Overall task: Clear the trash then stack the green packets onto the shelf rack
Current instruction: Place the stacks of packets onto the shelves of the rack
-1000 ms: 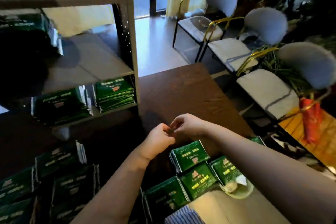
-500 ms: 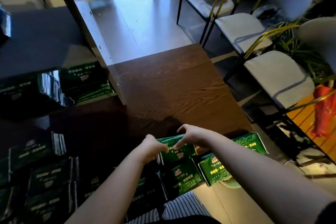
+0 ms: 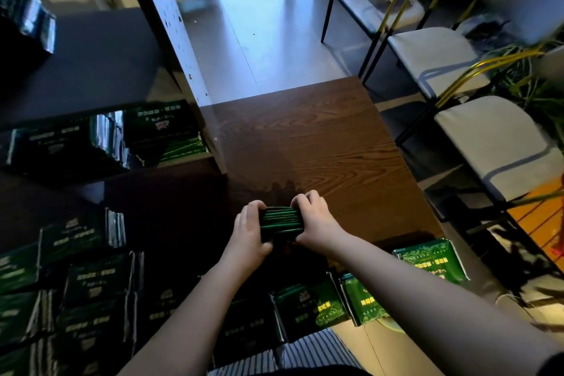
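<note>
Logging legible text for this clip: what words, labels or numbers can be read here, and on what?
No text can be read.
Front-right green packet: yellow print, too blurred.
Shelved packets: pale print, too blurred.
Bundle held by left hand and right hand: edge-on, no print shows.

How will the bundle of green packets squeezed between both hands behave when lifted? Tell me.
The bundle is many thin packets seen edge-on, so it would probably fan out or slip apart if the left hand and right hand ease off. Its wrappers look glossy, so they probably slide against each other easily.
</note>
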Motion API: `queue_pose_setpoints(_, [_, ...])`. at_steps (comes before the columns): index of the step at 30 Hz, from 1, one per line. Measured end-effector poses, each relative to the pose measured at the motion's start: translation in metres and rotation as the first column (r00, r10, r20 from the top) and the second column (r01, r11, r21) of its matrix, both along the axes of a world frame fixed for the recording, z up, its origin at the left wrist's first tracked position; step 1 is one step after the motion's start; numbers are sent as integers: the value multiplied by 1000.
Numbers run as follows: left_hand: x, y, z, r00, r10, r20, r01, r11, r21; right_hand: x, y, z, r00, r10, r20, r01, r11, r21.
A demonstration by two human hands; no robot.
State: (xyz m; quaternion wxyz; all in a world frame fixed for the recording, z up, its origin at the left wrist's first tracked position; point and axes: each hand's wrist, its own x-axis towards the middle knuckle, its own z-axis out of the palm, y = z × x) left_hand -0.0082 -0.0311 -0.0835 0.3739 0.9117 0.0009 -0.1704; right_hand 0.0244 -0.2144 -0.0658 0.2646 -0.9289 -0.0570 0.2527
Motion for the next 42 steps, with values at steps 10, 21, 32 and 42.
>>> queue_pose_setpoints(10, [-11,-8,-11,999,-18,31,17,999,45,-2,3,4,999,27,-48,-32,994,-102])
queue_pose_setpoints(21, [-4,34,27,985,165,45,-154,971,-186,7,23,46,979,-148,-139,175,962,210])
queue_pose_setpoints(32, [7,134,114,895,438,86,-337,789,-513,19,102,135,965,-233,-120,258,759,597])
queue_pose_setpoints(42, [23,192,198,734,667,128,-429,601,-675,35,174,207,917,-265,-300,388,404,828])
